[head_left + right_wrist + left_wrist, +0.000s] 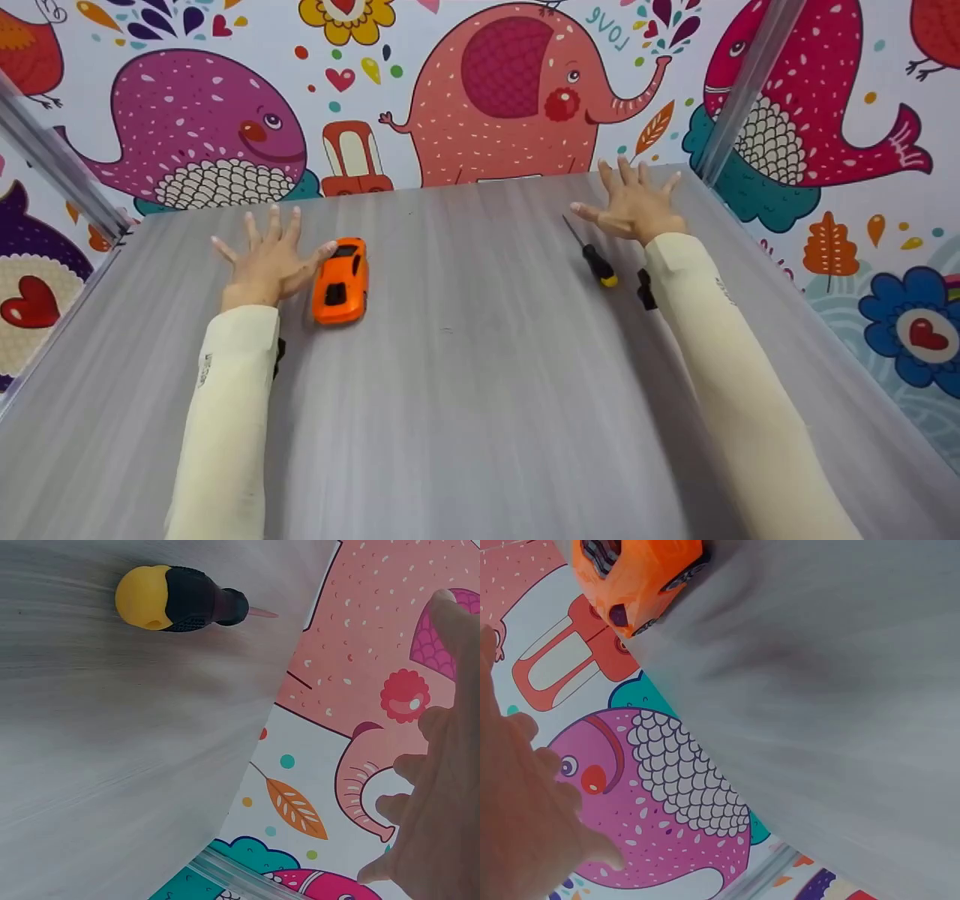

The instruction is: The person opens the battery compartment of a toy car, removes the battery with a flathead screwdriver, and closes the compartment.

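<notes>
In the head view my left hand (pixel 266 262) is spread over the left part of the table, palm down and holding nothing. Its thumb overlaps the front of an orange toy car (pixel 340 283) in that view. The left wrist view shows the same car (pixel 641 577) at the top, apart from the hand (pixel 532 817). My right hand (pixel 637 206) has its fingers spread near the far right corner, also holding nothing. A screwdriver (pixel 598 264) with a black and yellow handle lies just left of it, its thin shaft pointing away from me. The right wrist view shows the screwdriver handle (pixel 184 600) close up.
The grey wood-grain table (pixel 465 390) ends at a wall panel (pixel 517 97) printed with cartoon animals. Metal posts stand at both far corners, left (pixel 67 165) and right (pixel 750 90). A dark wrist mount (pixel 646 289) shows beside the right sleeve (pixel 720 360).
</notes>
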`<state>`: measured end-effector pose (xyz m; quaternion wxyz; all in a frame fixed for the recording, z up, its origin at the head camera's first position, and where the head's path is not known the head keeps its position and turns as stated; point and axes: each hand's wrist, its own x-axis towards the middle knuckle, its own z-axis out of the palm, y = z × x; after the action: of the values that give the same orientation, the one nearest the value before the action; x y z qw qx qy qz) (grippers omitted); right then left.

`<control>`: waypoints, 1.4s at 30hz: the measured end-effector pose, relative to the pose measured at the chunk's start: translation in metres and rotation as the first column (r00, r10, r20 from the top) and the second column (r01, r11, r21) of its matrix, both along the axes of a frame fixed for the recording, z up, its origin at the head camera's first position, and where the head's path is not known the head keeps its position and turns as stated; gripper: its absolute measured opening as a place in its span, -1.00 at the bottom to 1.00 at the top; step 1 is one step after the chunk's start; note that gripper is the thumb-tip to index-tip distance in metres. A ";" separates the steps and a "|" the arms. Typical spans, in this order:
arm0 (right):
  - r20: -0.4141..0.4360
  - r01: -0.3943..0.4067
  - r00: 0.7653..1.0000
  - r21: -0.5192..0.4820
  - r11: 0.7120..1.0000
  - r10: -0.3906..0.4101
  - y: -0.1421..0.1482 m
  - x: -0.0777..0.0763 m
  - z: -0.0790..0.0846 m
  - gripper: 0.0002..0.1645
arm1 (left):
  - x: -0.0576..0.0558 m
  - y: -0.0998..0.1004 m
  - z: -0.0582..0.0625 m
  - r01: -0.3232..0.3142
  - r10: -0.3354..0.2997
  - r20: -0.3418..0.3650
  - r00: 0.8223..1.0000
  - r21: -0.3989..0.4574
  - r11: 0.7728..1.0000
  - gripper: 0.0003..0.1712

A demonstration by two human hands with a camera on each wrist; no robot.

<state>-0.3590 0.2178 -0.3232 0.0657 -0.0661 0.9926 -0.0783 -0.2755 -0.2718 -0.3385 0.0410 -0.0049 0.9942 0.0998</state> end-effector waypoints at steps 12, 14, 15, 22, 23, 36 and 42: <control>-0.027 -0.055 0.998 -0.018 0.998 0.054 -0.006 0.007 -0.003 0.22 | 0.006 -0.014 -0.008 0.051 -0.052 0.028 0.998 0.032 0.998 0.17; -0.032 -0.068 0.997 -0.025 0.997 0.067 -0.007 0.008 -0.004 0.20 | 0.007 -0.018 -0.009 0.051 -0.053 0.043 0.998 0.041 0.998 0.18; -0.034 -0.074 0.997 -0.025 0.997 0.073 -0.008 0.009 -0.005 0.20 | 0.008 -0.020 -0.010 0.050 -0.052 0.050 0.997 0.045 0.998 0.18; -0.039 -0.147 0.988 -0.030 0.989 0.146 -0.027 0.016 -0.013 0.26 | 0.009 -0.037 -0.012 0.007 -0.026 0.138 0.990 0.138 0.990 0.19; -0.038 -0.155 0.987 -0.028 0.987 0.154 -0.032 0.018 -0.014 0.27 | 0.009 -0.038 -0.012 -0.002 -0.021 0.147 0.989 0.155 0.988 0.19; 0.046 -0.222 0.968 -0.308 0.925 0.248 -0.102 0.049 -0.035 0.00 | -0.015 -0.041 -0.031 -0.092 0.019 0.204 0.979 0.358 0.929 0.15; 0.043 -0.242 0.955 -0.465 0.852 0.294 -0.142 0.060 -0.046 -0.15 | -0.026 -0.034 -0.034 -0.105 0.012 0.231 0.973 0.393 0.914 0.07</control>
<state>-0.2990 0.0758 -0.3696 0.1143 -0.2128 0.9223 -0.3016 -0.3017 -0.3060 -0.3722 0.1495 -0.0373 0.9408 0.3020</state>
